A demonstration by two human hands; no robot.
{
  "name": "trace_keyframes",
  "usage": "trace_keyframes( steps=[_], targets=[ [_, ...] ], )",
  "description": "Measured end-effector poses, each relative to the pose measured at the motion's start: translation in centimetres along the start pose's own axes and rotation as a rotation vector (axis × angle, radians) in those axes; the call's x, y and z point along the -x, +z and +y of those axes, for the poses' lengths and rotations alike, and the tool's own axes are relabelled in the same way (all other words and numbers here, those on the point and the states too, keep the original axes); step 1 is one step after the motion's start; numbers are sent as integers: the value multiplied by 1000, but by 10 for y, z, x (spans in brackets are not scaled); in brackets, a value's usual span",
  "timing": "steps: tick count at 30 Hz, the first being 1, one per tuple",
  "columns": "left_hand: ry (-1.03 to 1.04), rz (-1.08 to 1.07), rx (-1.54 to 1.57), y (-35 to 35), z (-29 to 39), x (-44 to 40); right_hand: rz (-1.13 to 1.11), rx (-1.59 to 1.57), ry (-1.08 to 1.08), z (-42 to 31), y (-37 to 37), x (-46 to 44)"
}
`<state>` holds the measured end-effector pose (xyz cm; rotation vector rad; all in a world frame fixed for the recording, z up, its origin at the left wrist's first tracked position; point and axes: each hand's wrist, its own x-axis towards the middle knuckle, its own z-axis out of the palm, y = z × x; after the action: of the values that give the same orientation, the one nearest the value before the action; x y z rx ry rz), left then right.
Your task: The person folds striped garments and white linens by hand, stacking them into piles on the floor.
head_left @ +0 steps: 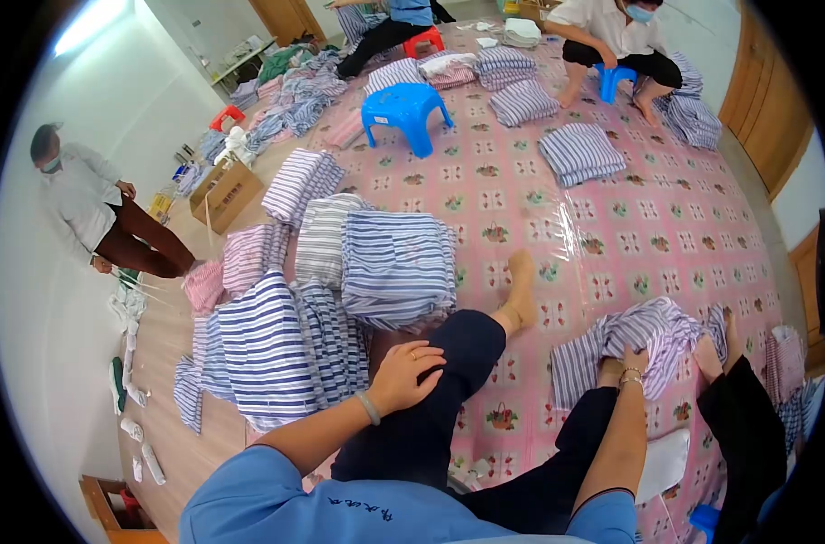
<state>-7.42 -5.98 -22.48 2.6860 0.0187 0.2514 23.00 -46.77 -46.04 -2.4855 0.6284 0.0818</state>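
My left hand (410, 374) lies flat across my bent left knee, fingers stretched out and holding nothing; a ring and a pale bracelet show on it. Down at the right, my right hand (634, 360) has its fingers in a rumpled purple-and-white striped garment (662, 326) on the floor, seemingly gripping the cloth; the fingertips are partly hidden. Part of that garment (576, 367) spreads flatter to the left. Beyond my left knee stands a folded blue-and-white striped stack (399, 267), beside a bolder striped stack (266, 349).
A pink patterned floor sheet (512, 363) lies under me. A blue stool (405, 113), folded striped bundles (580, 154) and a cardboard box (226, 195) stand farther off. One person (95, 204) stands left; another (616, 45) sits at the back. Someone's dark-clothed leg (746, 426) is close at right.
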Motion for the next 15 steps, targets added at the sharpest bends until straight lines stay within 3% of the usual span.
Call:
trace_keyframes(
  steps=[2, 4, 5, 8, 11, 12, 13, 14, 15],
  targets=[
    [-14, -22, -3, 0, 1, -1, -67, 25, -44, 4, -1, -20],
    [-19, -22, 18, -1, 1, -1, -90, -643, -140, -2, -10, -26],
    [-18, -20, 21, -1, 0, -1, -142, -938, 63, -15, -20, -22],
    [7, -5, 17, 0, 2, 1, -129, -1290, 76, -118, -123, 77],
    [41, 21, -57, 2, 9, 5, -302, -1291, -333, -130, -161, 128],
    [45, 31, -42, 4, 16, 4, -360, -1140, -463, -121, -171, 147],
    [14, -85, 69, 4, 30, 0, -467, -1368, -412, -123, -175, 186],
    [-14, -205, 180, 7, 43, -2, -653, -1239, -442, -123, -195, 230],
    [-191, -381, 763, 25, 49, -6, -662, -1104, -506, -132, -205, 278]
  ],
)
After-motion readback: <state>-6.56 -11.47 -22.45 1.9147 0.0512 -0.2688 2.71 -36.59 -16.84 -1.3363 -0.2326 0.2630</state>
